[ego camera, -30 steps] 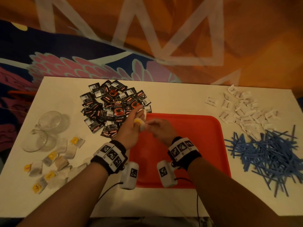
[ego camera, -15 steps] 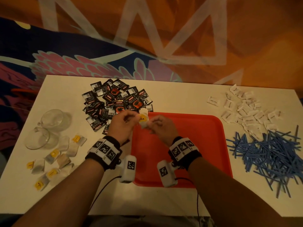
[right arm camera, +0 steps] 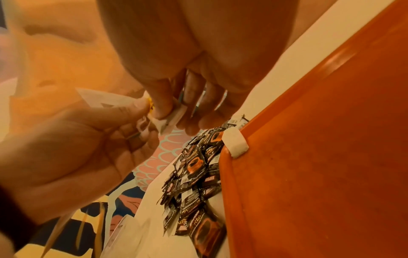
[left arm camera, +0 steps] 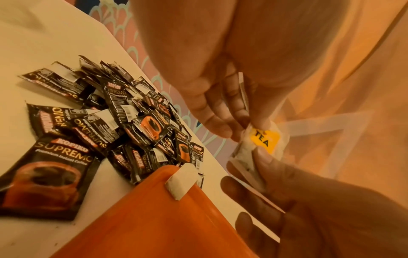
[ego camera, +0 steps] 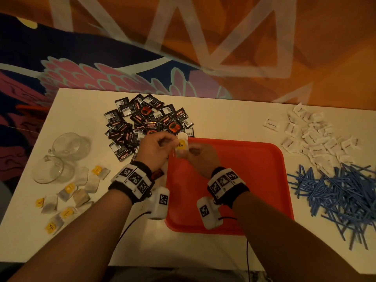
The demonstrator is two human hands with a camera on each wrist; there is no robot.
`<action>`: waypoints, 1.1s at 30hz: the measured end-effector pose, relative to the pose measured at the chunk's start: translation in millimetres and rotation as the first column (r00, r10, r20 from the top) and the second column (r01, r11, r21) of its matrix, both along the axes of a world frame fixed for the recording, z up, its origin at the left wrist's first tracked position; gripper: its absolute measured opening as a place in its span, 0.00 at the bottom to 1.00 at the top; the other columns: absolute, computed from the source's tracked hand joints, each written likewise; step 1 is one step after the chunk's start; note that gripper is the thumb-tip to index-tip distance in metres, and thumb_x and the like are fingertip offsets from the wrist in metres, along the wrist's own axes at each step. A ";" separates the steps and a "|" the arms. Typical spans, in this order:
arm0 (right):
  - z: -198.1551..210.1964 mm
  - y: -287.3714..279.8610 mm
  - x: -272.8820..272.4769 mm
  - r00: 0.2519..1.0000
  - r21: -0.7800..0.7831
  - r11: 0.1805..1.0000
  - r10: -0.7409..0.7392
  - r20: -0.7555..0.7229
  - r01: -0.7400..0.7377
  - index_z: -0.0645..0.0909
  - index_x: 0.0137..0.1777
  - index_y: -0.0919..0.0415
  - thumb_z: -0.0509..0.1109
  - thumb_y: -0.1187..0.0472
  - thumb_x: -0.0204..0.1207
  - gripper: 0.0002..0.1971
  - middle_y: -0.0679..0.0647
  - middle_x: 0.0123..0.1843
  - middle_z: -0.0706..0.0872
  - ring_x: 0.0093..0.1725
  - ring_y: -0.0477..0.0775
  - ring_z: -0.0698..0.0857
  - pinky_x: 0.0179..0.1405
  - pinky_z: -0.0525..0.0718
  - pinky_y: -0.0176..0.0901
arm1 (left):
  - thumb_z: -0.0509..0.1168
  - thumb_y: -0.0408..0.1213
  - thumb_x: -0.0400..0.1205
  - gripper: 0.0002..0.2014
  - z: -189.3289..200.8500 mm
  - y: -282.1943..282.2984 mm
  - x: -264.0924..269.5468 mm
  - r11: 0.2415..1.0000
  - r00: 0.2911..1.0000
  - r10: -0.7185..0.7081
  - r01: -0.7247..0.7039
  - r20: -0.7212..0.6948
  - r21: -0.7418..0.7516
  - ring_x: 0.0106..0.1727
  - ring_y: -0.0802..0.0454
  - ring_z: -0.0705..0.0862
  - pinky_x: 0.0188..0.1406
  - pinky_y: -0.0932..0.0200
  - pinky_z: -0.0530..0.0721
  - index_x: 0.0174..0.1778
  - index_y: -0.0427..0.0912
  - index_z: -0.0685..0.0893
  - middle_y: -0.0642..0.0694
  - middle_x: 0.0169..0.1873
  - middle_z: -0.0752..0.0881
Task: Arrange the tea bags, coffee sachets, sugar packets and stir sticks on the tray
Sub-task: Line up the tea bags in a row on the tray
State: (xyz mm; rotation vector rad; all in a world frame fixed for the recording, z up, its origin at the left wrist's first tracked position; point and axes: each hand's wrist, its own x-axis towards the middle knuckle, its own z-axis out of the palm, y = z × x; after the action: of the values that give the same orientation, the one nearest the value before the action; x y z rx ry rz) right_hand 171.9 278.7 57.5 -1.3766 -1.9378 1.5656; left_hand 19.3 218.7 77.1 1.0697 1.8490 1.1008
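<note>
We hold a small stack of white paper tea bags with a yellow "TEA" tag [ego camera: 181, 146] between both hands, above the far left corner of the flat red plastic tray [ego camera: 254, 180]. Our left hand [ego camera: 155, 147] pinches the stack with thumb and fingertips; our right hand [ego camera: 203, 154] pinches its other side. One white tea bag [left arm camera: 182, 180] lies over the tray rim just below the hands. Black coffee sachets [ego camera: 146, 123] lie piled beyond the left hand; loose tea bags [ego camera: 69, 192] left of it. White sugar packets [ego camera: 317, 137] and blue stir sticks [ego camera: 341, 198] lie right of the right hand.
</note>
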 end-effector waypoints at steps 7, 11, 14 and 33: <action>-31.9 20.4 3.7 0.977 -0.121 0.982 -0.119 0.174 0.141 0.87 0.41 0.44 0.77 0.52 0.74 0.02 0.42 0.32 0.84 0.28 0.42 0.76 0.25 0.75 0.32 | 0.71 0.31 0.82 0.11 -16.5 4.5 -6.4 0.993 1.000 -0.001 0.002 0.008 -0.121 0.49 0.55 0.85 0.50 0.64 0.85 0.53 0.54 0.86 0.50 0.49 0.86; -59.2 48.1 8.6 0.913 -0.115 0.975 -0.132 0.387 0.189 0.89 0.58 0.50 0.73 0.56 0.79 0.09 0.46 0.49 0.90 0.43 0.47 0.87 0.40 0.88 0.37 | 0.69 0.32 0.83 0.09 -24.1 -8.3 -17.1 0.982 1.000 0.008 -0.006 0.006 -0.191 0.50 0.57 0.83 0.51 0.63 0.82 0.54 0.52 0.86 0.52 0.48 0.85; -67.5 62.8 5.0 0.880 -0.133 0.971 -0.117 0.460 0.198 0.86 0.63 0.52 0.70 0.58 0.82 0.11 0.50 0.59 0.89 0.51 0.49 0.86 0.49 0.86 0.40 | 0.68 0.32 0.84 0.10 -31.1 -24.1 -29.7 0.977 0.999 0.042 -0.042 -0.006 -0.210 0.48 0.60 0.82 0.45 0.68 0.76 0.51 0.55 0.85 0.54 0.45 0.85; -72.1 72.5 -13.2 0.843 -0.082 0.962 -0.185 0.505 0.260 0.85 0.59 0.52 0.73 0.53 0.78 0.11 0.50 0.58 0.87 0.52 0.51 0.84 0.48 0.84 0.40 | 0.66 0.33 0.86 0.09 -57.0 -63.4 -58.5 0.953 0.972 0.214 -0.187 0.094 -0.236 0.53 0.45 0.86 0.45 0.47 0.88 0.48 0.55 0.84 0.49 0.52 0.85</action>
State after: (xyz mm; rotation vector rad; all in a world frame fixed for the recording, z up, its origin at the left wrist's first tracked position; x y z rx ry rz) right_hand 158.7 351.1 -14.6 -2.1576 -1.8458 1.3575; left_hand -39.2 155.3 20.1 0.6825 1.9643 1.0138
